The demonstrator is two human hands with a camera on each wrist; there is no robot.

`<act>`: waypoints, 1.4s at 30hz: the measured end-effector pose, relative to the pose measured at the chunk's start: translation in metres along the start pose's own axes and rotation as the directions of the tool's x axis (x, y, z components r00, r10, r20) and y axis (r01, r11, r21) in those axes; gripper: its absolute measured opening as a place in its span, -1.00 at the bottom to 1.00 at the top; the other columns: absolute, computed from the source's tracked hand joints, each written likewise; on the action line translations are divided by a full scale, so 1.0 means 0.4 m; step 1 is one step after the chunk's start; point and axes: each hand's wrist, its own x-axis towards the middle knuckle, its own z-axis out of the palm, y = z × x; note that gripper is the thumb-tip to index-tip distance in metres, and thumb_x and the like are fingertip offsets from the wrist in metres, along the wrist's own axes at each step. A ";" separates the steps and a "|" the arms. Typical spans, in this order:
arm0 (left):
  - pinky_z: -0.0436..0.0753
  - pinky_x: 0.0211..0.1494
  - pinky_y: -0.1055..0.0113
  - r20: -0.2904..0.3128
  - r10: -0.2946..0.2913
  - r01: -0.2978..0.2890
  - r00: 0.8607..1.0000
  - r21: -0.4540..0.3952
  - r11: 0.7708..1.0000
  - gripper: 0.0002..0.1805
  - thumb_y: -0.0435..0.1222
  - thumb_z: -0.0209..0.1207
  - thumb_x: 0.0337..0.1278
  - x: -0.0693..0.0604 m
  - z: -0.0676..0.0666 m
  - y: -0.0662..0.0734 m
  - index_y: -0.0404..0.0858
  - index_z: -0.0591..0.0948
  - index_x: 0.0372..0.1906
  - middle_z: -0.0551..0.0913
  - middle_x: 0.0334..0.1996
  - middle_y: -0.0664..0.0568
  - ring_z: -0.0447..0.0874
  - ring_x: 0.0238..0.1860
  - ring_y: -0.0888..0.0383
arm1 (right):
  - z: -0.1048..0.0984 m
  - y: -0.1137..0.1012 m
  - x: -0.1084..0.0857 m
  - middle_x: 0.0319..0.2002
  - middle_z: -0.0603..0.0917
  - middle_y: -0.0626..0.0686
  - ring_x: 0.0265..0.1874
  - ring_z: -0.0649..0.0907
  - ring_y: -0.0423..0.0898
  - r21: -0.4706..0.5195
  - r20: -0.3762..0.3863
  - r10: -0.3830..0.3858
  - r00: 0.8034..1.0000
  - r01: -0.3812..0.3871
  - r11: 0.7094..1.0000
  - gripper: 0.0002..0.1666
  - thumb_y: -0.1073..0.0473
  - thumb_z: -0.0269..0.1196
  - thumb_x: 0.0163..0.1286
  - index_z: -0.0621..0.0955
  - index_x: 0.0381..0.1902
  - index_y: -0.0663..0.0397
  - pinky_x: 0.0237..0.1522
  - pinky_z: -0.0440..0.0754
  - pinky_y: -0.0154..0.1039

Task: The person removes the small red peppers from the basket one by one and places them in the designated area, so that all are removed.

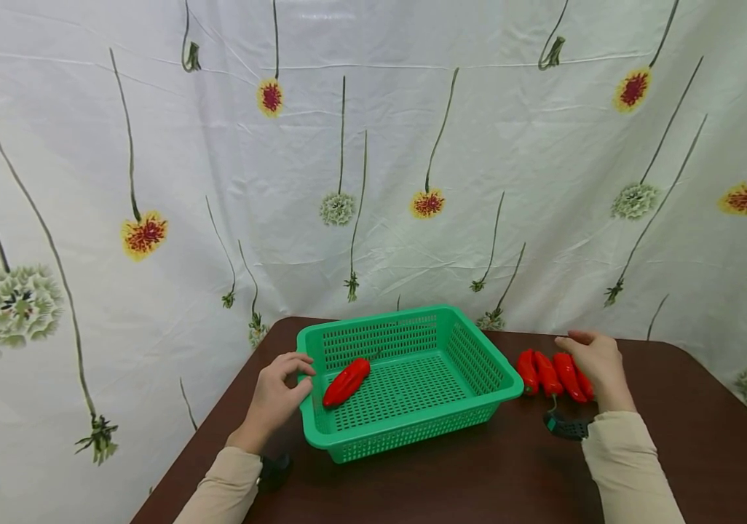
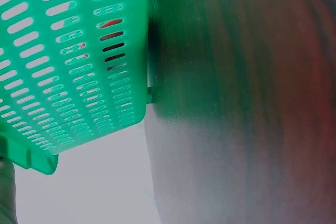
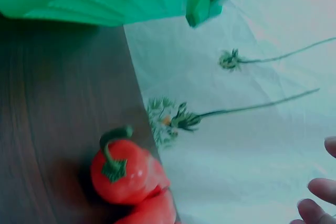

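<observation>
A green plastic basket [image 1: 413, 434] with slotted walls sits on the dark table. Inside it, towards the left end, lies one red pepper [image 1: 346, 382]. At the basket's left rim my left hand [image 1: 274, 397] grips the edge with bent fingers and thumb; the left wrist view shows the slotted basket wall [image 2: 68, 61] close up, with the hand mostly out of sight. My right hand [image 1: 598, 364] hovers by several red peppers [image 1: 546, 375] lined up right of the basket. Its fingertips [image 3: 321, 186] hold nothing in the right wrist view, apart from the nearest pepper [image 3: 126, 174] with its green stem.
The brown tabletop [image 1: 452, 480] extends in front of the basket and to the right of the peppers. Behind the table hangs a white flower-print cloth [image 1: 386, 247]. Dark wrist straps [image 1: 566, 427] are worn on both arms.
</observation>
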 end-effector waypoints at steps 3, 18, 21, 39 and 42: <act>0.62 -0.07 0.24 -0.001 -0.001 0.001 1.000 0.004 1.000 -0.83 -0.55 0.20 0.03 0.000 -0.002 -0.001 -0.25 0.71 -0.39 0.73 -0.08 -0.10 0.62 0.04 -0.05 | 0.004 -0.017 -0.005 0.47 0.21 0.45 0.43 0.22 0.43 0.000 0.049 -0.031 0.998 0.031 1.000 -0.24 -0.03 0.10 0.49 0.29 0.45 0.38 0.37 0.28 0.31; 0.62 -0.07 0.19 0.004 -0.001 0.001 1.000 -0.009 1.000 -0.80 -0.56 0.21 0.04 0.007 -0.004 0.002 -0.21 0.71 -0.39 0.72 -0.06 -0.10 0.62 0.07 -0.05 | 0.054 -0.113 -0.050 0.26 0.48 0.41 0.14 0.57 0.30 -0.001 0.099 -0.259 0.961 0.260 0.966 -0.37 0.07 0.15 0.48 0.43 0.36 0.35 0.08 0.60 0.08; 0.62 -0.06 0.20 -0.004 0.005 -0.005 1.000 0.008 1.000 -0.78 -0.56 0.20 0.03 0.007 -0.007 0.001 -0.18 0.71 -0.40 0.73 -0.07 -0.08 0.62 0.05 -0.06 | 0.065 -0.129 -0.057 0.27 0.47 0.40 0.17 0.56 0.30 0.035 0.135 -0.284 0.949 0.282 0.959 -0.39 0.09 0.16 0.48 0.43 0.37 0.33 0.14 0.56 0.12; 0.62 -0.09 0.23 -0.007 0.004 -0.004 1.000 -0.023 1.000 -0.81 -0.56 0.21 0.05 -0.002 -0.002 0.001 -0.24 0.72 -0.39 0.73 -0.08 -0.06 0.63 0.04 -0.05 | 0.104 -0.237 -0.068 0.27 0.53 0.28 0.18 0.60 0.19 0.127 0.323 -0.432 0.842 0.414 0.901 -0.41 0.03 0.22 0.47 0.45 0.35 0.18 0.24 0.53 0.13; 0.62 -0.11 0.25 -0.002 0.008 -0.008 1.000 -0.014 1.000 -0.82 -0.56 0.20 0.04 -0.004 -0.003 -0.003 -0.27 0.72 -0.38 0.73 -0.08 -0.08 0.63 0.05 -0.06 | 0.114 -0.268 -0.065 0.25 0.55 0.27 0.09 0.63 0.15 0.112 0.359 -0.467 0.808 0.460 0.881 -0.43 0.05 0.22 0.47 0.48 0.33 0.20 0.14 0.61 0.03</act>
